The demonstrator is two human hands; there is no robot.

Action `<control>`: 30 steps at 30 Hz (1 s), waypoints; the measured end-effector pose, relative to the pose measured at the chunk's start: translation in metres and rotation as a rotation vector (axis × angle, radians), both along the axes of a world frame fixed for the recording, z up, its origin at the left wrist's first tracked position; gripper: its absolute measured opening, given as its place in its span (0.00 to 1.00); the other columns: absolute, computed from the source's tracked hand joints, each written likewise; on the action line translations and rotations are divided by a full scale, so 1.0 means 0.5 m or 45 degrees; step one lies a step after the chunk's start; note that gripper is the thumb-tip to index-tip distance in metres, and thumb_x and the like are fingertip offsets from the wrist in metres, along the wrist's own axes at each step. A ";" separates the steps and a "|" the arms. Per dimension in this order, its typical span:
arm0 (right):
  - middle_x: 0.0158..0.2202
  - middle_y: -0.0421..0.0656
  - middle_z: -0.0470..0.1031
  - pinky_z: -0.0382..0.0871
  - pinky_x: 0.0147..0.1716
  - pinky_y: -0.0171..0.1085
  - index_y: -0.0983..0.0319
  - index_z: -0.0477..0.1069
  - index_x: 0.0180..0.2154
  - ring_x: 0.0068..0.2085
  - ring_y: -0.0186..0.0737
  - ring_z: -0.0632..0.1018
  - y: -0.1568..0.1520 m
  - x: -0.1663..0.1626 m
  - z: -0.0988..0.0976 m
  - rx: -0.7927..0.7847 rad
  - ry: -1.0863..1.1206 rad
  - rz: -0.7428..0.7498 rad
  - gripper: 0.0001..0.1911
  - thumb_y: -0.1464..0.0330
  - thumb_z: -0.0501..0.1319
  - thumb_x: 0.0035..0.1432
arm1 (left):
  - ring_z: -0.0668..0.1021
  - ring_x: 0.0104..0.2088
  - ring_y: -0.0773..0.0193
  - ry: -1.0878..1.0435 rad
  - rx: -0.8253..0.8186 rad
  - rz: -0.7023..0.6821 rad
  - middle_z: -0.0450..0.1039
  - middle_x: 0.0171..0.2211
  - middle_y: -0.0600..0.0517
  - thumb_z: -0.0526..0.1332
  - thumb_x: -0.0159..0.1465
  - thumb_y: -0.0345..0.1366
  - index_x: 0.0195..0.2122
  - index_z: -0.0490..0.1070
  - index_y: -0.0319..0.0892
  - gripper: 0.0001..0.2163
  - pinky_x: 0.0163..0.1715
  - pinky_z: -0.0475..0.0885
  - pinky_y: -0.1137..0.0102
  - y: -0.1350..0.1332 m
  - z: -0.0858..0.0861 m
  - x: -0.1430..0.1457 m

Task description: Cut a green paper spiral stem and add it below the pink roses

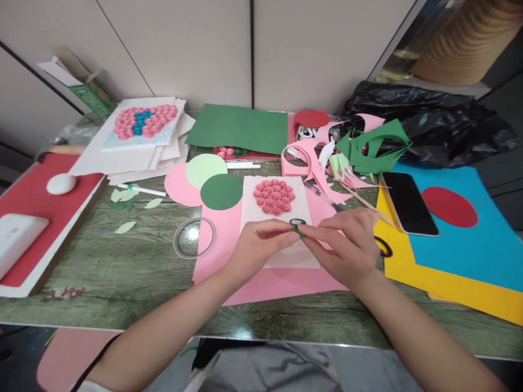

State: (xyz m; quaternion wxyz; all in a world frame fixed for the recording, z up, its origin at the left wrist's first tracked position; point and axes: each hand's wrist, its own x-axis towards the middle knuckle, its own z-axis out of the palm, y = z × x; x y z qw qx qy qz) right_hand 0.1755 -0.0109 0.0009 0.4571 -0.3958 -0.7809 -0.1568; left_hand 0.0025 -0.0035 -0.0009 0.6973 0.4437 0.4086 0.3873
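Between my fingertips is a small curled green paper strip [297, 224], bent into an open loop. My left hand [263, 239] pinches its left side with thumb and fingers. From the other side my right hand [345, 242] pinches it too, fingers closed together. Both hands hover over a white card [253, 209], which bears a cluster of rolled pink paper flowers [273, 197]. The card lies on pink paper sheets [245, 288]. Partly behind my right hand are a craft knife [322, 196], a wooden stick [363, 202] and a black scissors handle [384, 246].
Left of the card lie paper circles [221, 191], a clear ring [194, 238] and paper leaves [125, 227]. A finished flower picture [143, 124] tops a paper stack. Green and pink scraps [378, 144] sit back right. A phone [409, 202] rests on blue and yellow sheets [469, 256].
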 end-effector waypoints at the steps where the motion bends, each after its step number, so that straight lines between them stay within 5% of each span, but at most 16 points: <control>1: 0.23 0.38 0.71 0.58 0.32 0.41 0.57 0.74 0.33 0.28 0.36 0.68 0.000 0.001 0.000 0.008 -0.017 -0.007 0.10 0.74 0.68 0.47 | 0.73 0.33 0.67 0.006 0.004 0.005 0.76 0.30 0.53 0.67 0.52 0.36 0.30 0.78 0.42 0.05 0.37 0.67 0.72 -0.001 0.001 0.000; 11: 0.23 0.37 0.70 0.56 0.32 0.41 0.56 0.73 0.32 0.29 0.36 0.68 -0.002 0.000 0.004 0.023 -0.075 -0.051 0.09 0.73 0.68 0.48 | 0.73 0.33 0.68 0.094 0.071 0.092 0.74 0.29 0.54 0.68 0.51 0.35 0.28 0.77 0.42 0.04 0.37 0.67 0.73 -0.002 0.006 0.004; 30: 0.23 0.36 0.71 0.56 0.31 0.40 0.57 0.72 0.32 0.28 0.35 0.68 0.001 -0.004 0.005 -0.148 -0.062 0.090 0.09 0.74 0.66 0.47 | 0.72 0.31 0.70 -0.066 -0.008 -0.126 0.72 0.27 0.56 0.68 0.51 0.34 0.28 0.74 0.40 0.05 0.37 0.65 0.72 0.007 -0.003 0.000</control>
